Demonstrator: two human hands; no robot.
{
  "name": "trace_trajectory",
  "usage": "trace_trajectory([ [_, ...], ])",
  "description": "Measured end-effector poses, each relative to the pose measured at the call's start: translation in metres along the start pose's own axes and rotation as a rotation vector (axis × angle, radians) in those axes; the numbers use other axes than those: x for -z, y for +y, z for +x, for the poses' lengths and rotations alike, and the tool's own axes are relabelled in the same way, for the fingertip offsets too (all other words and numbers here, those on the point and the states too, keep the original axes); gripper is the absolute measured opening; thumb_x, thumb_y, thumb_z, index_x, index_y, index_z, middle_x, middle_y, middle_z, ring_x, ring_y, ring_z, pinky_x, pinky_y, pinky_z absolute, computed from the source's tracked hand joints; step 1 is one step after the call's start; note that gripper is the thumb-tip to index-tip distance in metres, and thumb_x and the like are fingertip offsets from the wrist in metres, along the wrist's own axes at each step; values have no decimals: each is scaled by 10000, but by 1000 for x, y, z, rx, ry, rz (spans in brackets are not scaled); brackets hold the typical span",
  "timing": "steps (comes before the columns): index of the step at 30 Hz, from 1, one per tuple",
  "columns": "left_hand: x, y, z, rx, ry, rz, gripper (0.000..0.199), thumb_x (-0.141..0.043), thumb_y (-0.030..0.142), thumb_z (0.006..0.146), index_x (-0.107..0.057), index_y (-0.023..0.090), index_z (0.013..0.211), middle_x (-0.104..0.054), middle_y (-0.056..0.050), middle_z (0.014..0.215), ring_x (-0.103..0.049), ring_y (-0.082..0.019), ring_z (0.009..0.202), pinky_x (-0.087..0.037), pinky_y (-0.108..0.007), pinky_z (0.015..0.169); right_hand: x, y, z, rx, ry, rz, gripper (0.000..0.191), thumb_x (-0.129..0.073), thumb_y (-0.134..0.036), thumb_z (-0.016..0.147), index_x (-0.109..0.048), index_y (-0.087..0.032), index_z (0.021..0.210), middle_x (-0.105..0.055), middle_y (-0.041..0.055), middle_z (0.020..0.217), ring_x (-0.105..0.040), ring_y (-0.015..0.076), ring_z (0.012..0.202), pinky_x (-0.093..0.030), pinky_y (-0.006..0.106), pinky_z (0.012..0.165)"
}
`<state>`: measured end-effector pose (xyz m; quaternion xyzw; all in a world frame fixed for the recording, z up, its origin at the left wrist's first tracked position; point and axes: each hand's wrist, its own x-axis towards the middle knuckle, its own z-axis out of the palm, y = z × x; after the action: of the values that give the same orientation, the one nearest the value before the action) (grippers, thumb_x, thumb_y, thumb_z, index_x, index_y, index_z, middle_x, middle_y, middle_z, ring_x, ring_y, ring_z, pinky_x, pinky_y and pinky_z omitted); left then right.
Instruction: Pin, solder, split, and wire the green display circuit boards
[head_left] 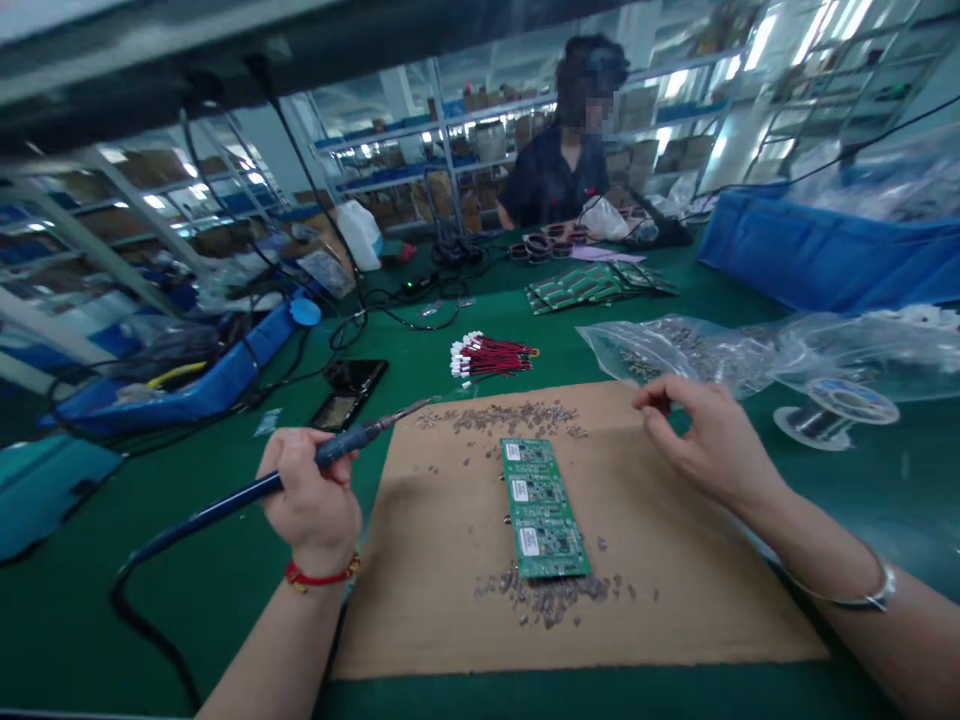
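My left hand [311, 500] is closed around the blue handle of a soldering iron [352, 440], its tip pointing right above the cardboard's far left corner. Loosely bent, my right hand [709, 440] hovers over the right side of the cardboard, with a gap between thumb and fingers and nothing visible in them. Between the hands, a green circuit board panel [551, 510] with three white labels lies on the cardboard sheet [675, 590]. Small metal parts are scattered beyond the panel [517, 415] and at its near end [555, 600].
Red-and-black wires with white connectors [491, 358] lie behind the cardboard. A solder wire spool [832, 412], a clear bag of parts [690, 345] and a blue bin [825, 250] stand right. More circuit boards [600, 285] and a seated person [559, 170] are beyond. A black tray [349, 392] lies left.
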<state>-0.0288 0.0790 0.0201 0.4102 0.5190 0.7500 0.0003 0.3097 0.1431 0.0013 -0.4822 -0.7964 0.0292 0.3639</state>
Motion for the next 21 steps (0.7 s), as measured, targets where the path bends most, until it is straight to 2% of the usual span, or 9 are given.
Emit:
trace_trajectory([
  [3,23,-13,10,67,45,7,263,-427,262,842,-479,184,596,-365,89,375,-352,-79,324,-349,-212,373,-6,8,-8,67,-86,-15,125,-451,-257,795,-551,-234,865,-637,22,858,-597,233,853,-322,413,808],
  [5,44,-23,16,98,87,44,291,-452,319,883,-488,172,634,-376,97,414,-364,-69,347,-377,-211,406,-10,7,-12,119,-84,-23,154,-433,-276,804,-548,-249,903,-647,28,929,-591,256,923,-305,442,842],
  [9,86,-43,25,195,138,166,288,-504,397,894,-550,136,782,-484,66,574,-438,-56,434,-400,-198,431,-13,-2,-15,217,-53,-26,163,-421,-323,833,-547,-277,926,-658,24,938,-600,265,923,-311,446,832],
  [12,105,-59,33,304,108,252,241,-533,366,884,-574,129,878,-565,23,711,-518,-75,537,-454,-216,488,-15,-6,-18,269,-22,-11,156,-432,-351,835,-550,-291,917,-666,25,912,-614,274,878,-304,458,824],
  [15,107,-74,43,391,64,301,239,-546,356,877,-578,131,950,-604,-12,830,-575,-106,648,-508,-265,581,-17,-8,-21,290,13,-10,150,-439,-344,830,-556,-299,912,-673,17,891,-626,277,835,-305,468,819],
  [21,84,-102,59,447,-21,329,284,-536,369,880,-562,141,1047,-612,-50,970,-608,-150,789,-533,-335,690,-20,-8,-22,289,-3,-16,146,-438,-334,832,-553,-297,915,-676,-2,885,-633,265,836,-314,461,815],
])
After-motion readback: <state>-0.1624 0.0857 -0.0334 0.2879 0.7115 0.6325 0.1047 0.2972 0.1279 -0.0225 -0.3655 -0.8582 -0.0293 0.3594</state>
